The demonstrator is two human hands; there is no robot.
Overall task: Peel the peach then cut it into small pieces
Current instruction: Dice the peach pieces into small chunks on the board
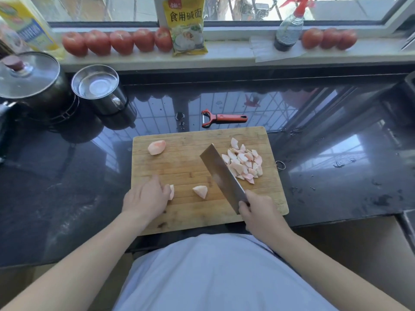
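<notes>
On the wooden cutting board [184, 162] lies a heap of small peeled peach pieces [244, 162] at the right. A larger peach chunk [156, 147] sits at the board's far left, and a wedge [200, 191] lies near the middle front. My left hand [146, 196] rests on the board with its fingers curled over another peach piece [171, 191], mostly hidden. My right hand [258, 212] grips the handle of a cleaver [221, 173], whose blade slants up and left beside the heap.
A red peeler [222, 118] lies on the dark counter beyond the board. A lidded pot [31, 79] and a steel cup [98, 88] stand at the back left. Tomatoes [116, 41], a yellow bag [187, 25] and a spray bottle [289, 30] line the windowsill.
</notes>
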